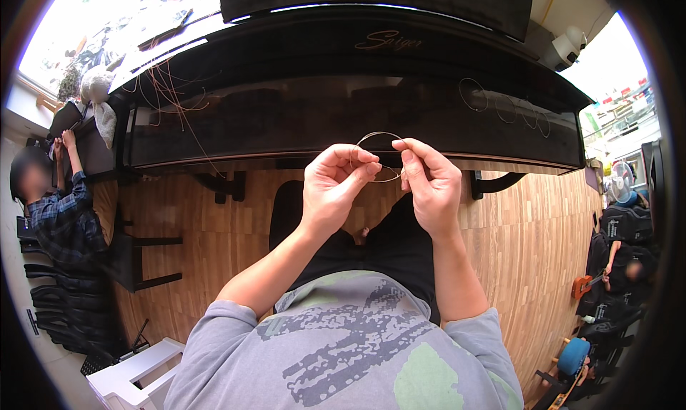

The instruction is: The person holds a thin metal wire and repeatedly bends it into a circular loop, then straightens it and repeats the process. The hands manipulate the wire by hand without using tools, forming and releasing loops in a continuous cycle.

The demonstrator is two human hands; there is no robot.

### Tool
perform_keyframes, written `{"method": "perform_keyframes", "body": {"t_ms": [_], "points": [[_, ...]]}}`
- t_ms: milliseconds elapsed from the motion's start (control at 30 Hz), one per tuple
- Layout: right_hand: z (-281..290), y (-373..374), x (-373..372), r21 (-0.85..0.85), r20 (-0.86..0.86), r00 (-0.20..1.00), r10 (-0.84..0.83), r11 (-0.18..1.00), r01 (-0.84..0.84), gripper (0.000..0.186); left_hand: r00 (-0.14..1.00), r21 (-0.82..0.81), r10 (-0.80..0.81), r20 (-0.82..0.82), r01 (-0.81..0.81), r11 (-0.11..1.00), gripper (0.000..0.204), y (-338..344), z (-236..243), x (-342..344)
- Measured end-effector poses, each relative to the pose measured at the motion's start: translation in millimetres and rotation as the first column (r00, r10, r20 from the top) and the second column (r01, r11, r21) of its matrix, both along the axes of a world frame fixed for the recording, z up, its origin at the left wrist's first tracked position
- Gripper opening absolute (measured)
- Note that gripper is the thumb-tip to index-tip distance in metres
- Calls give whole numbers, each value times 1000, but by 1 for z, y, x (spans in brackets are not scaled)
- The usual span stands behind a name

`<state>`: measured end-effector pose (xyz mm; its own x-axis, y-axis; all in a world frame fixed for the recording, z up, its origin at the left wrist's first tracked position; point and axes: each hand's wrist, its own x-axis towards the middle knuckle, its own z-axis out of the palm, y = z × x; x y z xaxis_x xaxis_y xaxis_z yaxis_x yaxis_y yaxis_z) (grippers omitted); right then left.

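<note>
In front of me, over the near edge of a black piano (pixel 307 120), I hold a small coil of thin metal string (pixel 380 133). My left hand (pixel 332 192) pinches the coil's left side between thumb and fingers. On the opposite side my right hand (pixel 434 188) is closed on it too, thumb against forefinger. The loop bows up and down between the two hands. Several neatly coiled strings (pixel 473 94) lie in a row at the right of the piano lid. Loose copper-coloured strings (pixel 171 90) are tangled at its left end, one trailing over the front edge.
At the far left a person in a checked shirt (pixel 61 203) sits by a black stool (pixel 136 260). Black cases line the wall below. A white stand (pixel 136 374) is at the lower left. At right, people in black sit with a small orange guitar (pixel 583 286).
</note>
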<state>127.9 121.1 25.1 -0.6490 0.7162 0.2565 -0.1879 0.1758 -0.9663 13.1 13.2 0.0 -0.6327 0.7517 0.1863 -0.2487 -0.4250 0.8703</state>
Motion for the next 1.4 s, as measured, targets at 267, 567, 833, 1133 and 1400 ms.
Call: {"method": "perform_keyframes", "body": {"t_ms": [267,567,833,1133,1400], "points": [[-5,-2,-2,89,-36,997,-70,993,73,17,1000,-5,-19,22,19,1000,14,-2,3,2],[-4,8,1,128,-50,988,-145,980,150,15,770,366,-503,393,371,853,46,-6,11,-3],[-2,13,7,114,9,993,-117,987,116,17,987,-31,-144,-66,142,989,22,-12,9,-9],[2,10,6,-178,-56,995,85,980,-94,19,296,-28,139,-945,-497,867,35,-23,21,-18],[3,7,3,66,49,991,-125,990,121,18,558,-74,152,-816,-361,930,19,-22,17,-19]]}}
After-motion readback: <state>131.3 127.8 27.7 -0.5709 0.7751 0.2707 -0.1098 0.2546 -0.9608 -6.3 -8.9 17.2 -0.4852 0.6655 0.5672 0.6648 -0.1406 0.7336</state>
